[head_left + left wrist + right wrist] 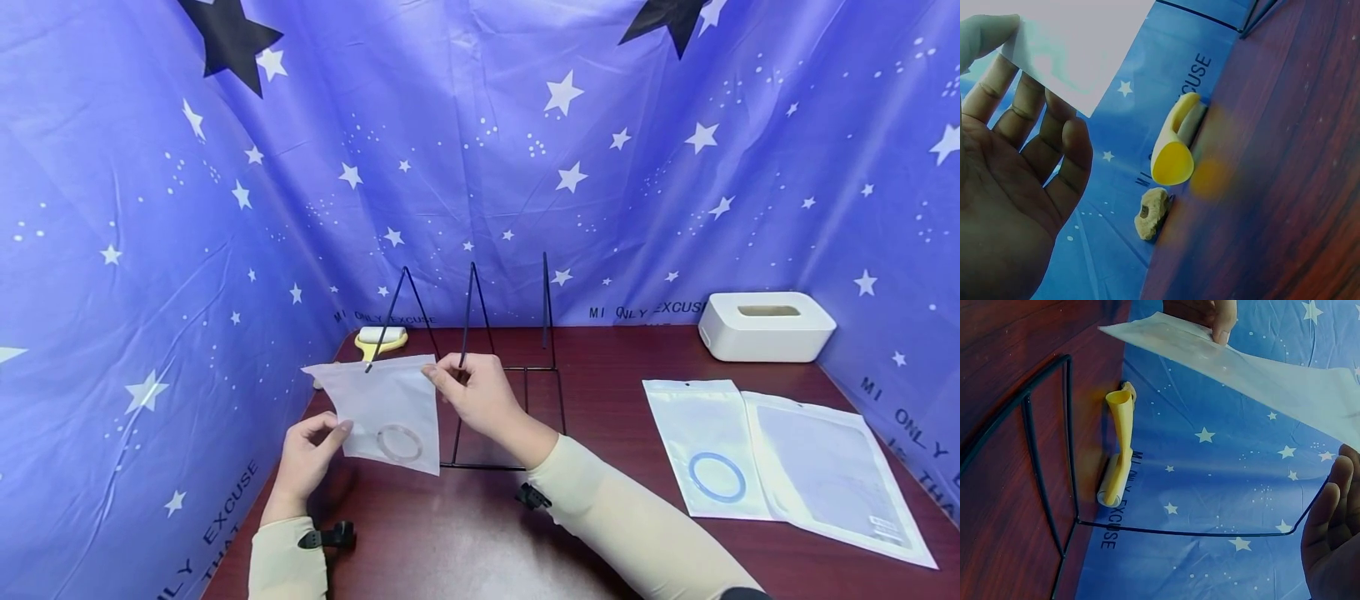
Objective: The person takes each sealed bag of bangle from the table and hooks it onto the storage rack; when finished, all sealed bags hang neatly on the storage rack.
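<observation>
Head view: your left hand (pixel 306 457) pinches the white pouch (pixel 375 407) at its eight-o'clock edge, your right hand (pixel 480 400) its two-o'clock corner, beneath the left black prong (pixel 387 318); likely light, floppy, slippery, best held by edges clear of the five-o'clock ring (pixel 402 458)

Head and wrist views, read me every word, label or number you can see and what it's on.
"MI ONLY EXCUSE": starry blue cloth, repeated.
"IS THA", cut off at the frame edge: same cloth, right side.
Small print on the rightmost pouch: too small to read.
Held pouch: no legible text.
</observation>
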`<state>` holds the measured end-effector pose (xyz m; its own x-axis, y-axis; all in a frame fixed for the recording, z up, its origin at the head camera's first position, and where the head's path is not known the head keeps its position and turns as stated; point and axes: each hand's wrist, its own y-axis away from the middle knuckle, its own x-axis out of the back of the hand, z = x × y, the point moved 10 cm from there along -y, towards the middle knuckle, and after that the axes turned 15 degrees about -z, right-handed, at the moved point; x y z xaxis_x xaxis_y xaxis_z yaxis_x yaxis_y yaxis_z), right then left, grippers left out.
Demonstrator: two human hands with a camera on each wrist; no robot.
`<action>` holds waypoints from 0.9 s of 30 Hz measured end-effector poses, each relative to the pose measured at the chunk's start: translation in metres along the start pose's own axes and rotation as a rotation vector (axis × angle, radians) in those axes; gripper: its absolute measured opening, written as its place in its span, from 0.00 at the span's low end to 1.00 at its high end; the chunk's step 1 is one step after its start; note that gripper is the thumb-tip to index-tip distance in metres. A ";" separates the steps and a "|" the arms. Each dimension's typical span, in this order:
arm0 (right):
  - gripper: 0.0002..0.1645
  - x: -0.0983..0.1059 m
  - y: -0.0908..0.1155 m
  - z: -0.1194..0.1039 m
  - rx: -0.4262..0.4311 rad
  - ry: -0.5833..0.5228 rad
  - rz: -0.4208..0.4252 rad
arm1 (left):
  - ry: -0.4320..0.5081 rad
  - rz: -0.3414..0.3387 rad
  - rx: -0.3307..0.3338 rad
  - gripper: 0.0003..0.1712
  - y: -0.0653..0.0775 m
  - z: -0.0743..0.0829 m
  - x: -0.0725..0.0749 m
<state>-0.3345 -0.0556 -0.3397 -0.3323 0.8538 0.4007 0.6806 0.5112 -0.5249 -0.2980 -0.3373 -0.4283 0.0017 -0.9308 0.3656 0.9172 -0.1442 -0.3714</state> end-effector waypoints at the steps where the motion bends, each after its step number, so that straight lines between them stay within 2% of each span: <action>1: 0.13 0.000 0.000 0.000 0.003 -0.002 -0.001 | 0.004 -0.001 -0.005 0.09 0.000 0.005 -0.001; 10: 0.18 0.004 -0.002 0.002 0.010 0.006 0.027 | 0.012 0.004 -0.031 0.10 0.000 0.008 -0.003; 16: 0.19 0.007 -0.003 0.009 -0.002 0.012 0.042 | -0.009 0.007 -0.013 0.10 0.000 0.008 -0.004; 23: 0.14 0.010 -0.007 0.018 -0.045 -0.029 0.034 | -0.025 -0.015 0.005 0.09 -0.002 0.006 -0.006; 27: 0.10 0.012 -0.010 0.021 -0.066 -0.037 0.025 | -0.054 -0.044 0.023 0.04 -0.004 0.002 -0.007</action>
<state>-0.3590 -0.0484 -0.3460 -0.3379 0.8697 0.3599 0.7301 0.4835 -0.4829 -0.3007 -0.3301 -0.4281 -0.0178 -0.9039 0.4273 0.9258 -0.1763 -0.3344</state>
